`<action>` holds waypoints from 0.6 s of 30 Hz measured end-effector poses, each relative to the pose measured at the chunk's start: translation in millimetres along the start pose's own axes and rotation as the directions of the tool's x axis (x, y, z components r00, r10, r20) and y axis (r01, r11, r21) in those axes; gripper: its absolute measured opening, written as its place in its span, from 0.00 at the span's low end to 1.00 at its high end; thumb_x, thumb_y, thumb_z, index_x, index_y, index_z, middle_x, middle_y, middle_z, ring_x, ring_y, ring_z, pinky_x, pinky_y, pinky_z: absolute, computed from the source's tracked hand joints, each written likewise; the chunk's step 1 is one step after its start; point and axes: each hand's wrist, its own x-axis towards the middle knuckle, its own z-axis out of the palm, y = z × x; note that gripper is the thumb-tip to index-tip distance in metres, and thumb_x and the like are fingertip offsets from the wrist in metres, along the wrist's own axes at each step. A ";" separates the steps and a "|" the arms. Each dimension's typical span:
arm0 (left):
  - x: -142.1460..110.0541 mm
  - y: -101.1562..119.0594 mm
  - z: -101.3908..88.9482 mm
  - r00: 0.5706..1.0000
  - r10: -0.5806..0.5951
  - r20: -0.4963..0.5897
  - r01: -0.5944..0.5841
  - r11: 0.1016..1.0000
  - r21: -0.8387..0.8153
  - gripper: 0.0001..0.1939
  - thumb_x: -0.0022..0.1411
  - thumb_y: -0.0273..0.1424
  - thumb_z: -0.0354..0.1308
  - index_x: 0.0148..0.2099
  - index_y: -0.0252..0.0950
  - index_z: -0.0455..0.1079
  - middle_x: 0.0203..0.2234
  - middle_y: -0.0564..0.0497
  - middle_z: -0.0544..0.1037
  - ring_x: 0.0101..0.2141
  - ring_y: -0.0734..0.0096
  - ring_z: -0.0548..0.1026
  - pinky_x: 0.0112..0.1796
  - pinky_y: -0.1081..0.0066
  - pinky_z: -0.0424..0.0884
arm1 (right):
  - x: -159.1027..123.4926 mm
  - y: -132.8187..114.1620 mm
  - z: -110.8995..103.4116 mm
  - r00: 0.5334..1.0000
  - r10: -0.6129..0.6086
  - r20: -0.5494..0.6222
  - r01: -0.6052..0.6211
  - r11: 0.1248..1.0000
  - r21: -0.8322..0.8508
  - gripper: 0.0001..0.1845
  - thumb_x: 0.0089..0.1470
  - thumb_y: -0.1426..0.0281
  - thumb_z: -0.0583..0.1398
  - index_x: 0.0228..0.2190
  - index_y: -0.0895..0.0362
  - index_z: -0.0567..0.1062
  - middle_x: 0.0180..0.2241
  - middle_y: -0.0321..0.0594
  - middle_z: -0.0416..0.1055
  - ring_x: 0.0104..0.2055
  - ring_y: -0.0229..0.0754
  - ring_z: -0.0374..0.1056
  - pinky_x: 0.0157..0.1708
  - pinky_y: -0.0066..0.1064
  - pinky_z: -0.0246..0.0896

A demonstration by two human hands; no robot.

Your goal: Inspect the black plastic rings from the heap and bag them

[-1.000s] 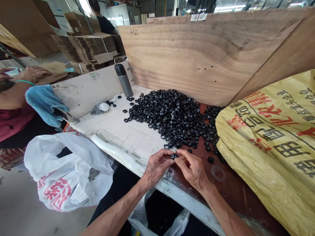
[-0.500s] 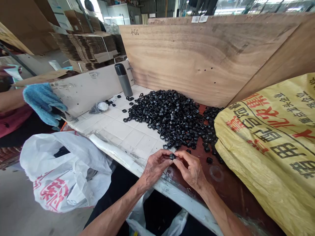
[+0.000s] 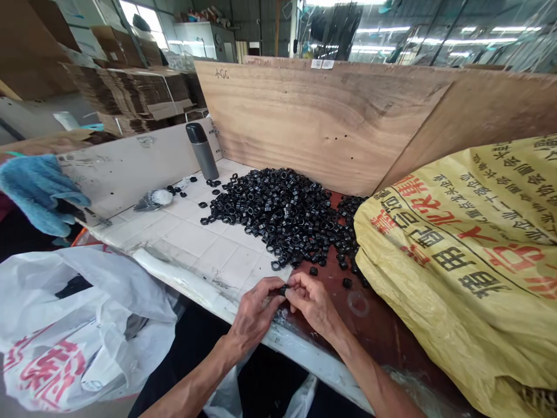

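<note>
A: Where are the hands held?

B: Both are held at the near edge of the tabletop (image 3: 191, 235), in front of the heap. A small black piece (image 3: 284, 289) is pinched between the fingertips of the left hand (image 3: 253, 312) and those of the right hand (image 3: 313, 299).

A: Is it gripped by both?

B: Yes, it is gripped from the left and from the right, thumb against fingers on each side. Most of it is covered by the fingers, so its full shape cannot be made out.

A: What is seen beyond them?

B: A broad heap of black rings (image 3: 278, 215) is spread over the white tiled part, with its right side scattered across the dark red part. One loose black piece (image 3: 347, 283) is seen near the yellow sack (image 3: 435, 284), which is laid along the right side and is printed in red and black.

A: And on the left?

B: A grey bottle (image 3: 203, 155) with a black cap is stood upright at the far left corner. A blue cloth (image 3: 39, 191) is draped at the left end, and a white plastic bag (image 3: 108, 302) with red print is placed at the near left, beside the tabletop.

A: What is set behind the heap?

B: It is backed by a large wooden board (image 3: 304, 116).
</note>
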 end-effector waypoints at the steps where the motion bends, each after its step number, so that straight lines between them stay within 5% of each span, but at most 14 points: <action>1: -5.7 1.4 -3.1 0.999 0.046 0.009 -0.047 0.997 0.067 0.11 0.66 0.28 0.56 0.50 0.41 0.71 0.46 0.47 0.77 0.47 0.63 0.76 0.49 0.65 0.72 | -0.5 -1.1 -0.8 0.999 0.030 0.045 -0.030 1.000 0.008 0.05 0.58 0.66 0.59 0.34 0.54 0.71 0.19 0.29 0.68 0.21 0.37 0.67 0.23 0.25 0.61; 3: -18.8 10.2 -12.0 0.992 0.090 0.086 -0.101 0.986 0.135 0.13 0.66 0.26 0.55 0.52 0.42 0.70 0.46 0.47 0.77 0.44 0.65 0.77 0.47 0.66 0.72 | -0.5 -2.1 -6.5 0.999 0.020 0.036 -0.017 0.995 -0.100 0.10 0.59 0.64 0.59 0.28 0.55 0.70 0.18 0.30 0.67 0.19 0.36 0.64 0.21 0.25 0.58; 5: -30.9 25.6 -22.4 0.966 0.089 0.243 -0.134 0.976 0.173 0.14 0.63 0.24 0.56 0.51 0.41 0.70 0.42 0.47 0.77 0.40 0.66 0.76 0.43 0.68 0.73 | 1.6 0.8 -16.2 0.984 -0.100 -0.146 0.047 0.943 -0.329 0.13 0.59 0.63 0.59 0.24 0.55 0.69 0.20 0.33 0.67 0.22 0.38 0.65 0.24 0.27 0.59; 8: -36.2 45.3 -31.9 0.904 0.056 0.425 -0.172 0.955 0.240 0.08 0.59 0.27 0.61 0.43 0.39 0.73 0.36 0.49 0.76 0.37 0.65 0.74 0.39 0.67 0.72 | 7.8 13.3 -30.4 0.859 -0.332 -0.390 0.013 0.776 -0.631 0.07 0.55 0.65 0.62 0.33 0.56 0.72 0.35 0.42 0.71 0.35 0.45 0.69 0.35 0.33 0.65; 10: -25.7 44.1 -29.7 0.943 -0.025 0.333 -0.086 0.945 0.314 0.05 0.61 0.33 0.61 0.38 0.38 0.72 0.32 0.51 0.75 0.33 0.67 0.73 0.35 0.69 0.71 | 12.1 23.8 -35.0 0.852 -0.374 -0.366 -0.012 0.686 -0.727 0.09 0.55 0.68 0.61 0.39 0.57 0.72 0.40 0.47 0.69 0.40 0.49 0.69 0.38 0.36 0.66; 12: -4.5 29.4 -21.8 0.993 -0.110 0.045 0.083 0.911 0.404 0.07 0.65 0.36 0.57 0.38 0.37 0.71 0.29 0.52 0.72 0.28 0.71 0.71 0.31 0.70 0.69 | 14.8 31.9 -35.3 0.877 -0.374 -0.301 -0.002 0.625 -0.781 0.07 0.56 0.70 0.59 0.38 0.57 0.73 0.38 0.47 0.69 0.39 0.49 0.69 0.38 0.37 0.66; 14: 21.2 8.2 -12.4 0.982 -0.079 -0.170 0.154 0.856 0.494 0.14 0.61 0.34 0.62 0.48 0.35 0.69 0.34 0.50 0.72 0.28 0.70 0.72 0.34 0.68 0.71 | 15.8 35.5 -33.5 0.890 -0.371 -0.266 0.019 0.611 -0.792 0.06 0.56 0.73 0.57 0.36 0.57 0.73 0.35 0.46 0.69 0.37 0.48 0.70 0.38 0.37 0.66; 18: 55.4 -19.8 -3.9 0.994 -0.010 -0.113 0.080 0.767 0.637 0.15 0.59 0.30 0.62 0.49 0.37 0.70 0.41 0.47 0.74 0.36 0.64 0.76 0.39 0.65 0.72 | 15.6 29.8 -28.9 0.902 -0.333 -0.273 0.083 0.757 -0.648 0.07 0.56 0.72 0.57 0.37 0.56 0.74 0.36 0.44 0.73 0.37 0.46 0.71 0.39 0.36 0.66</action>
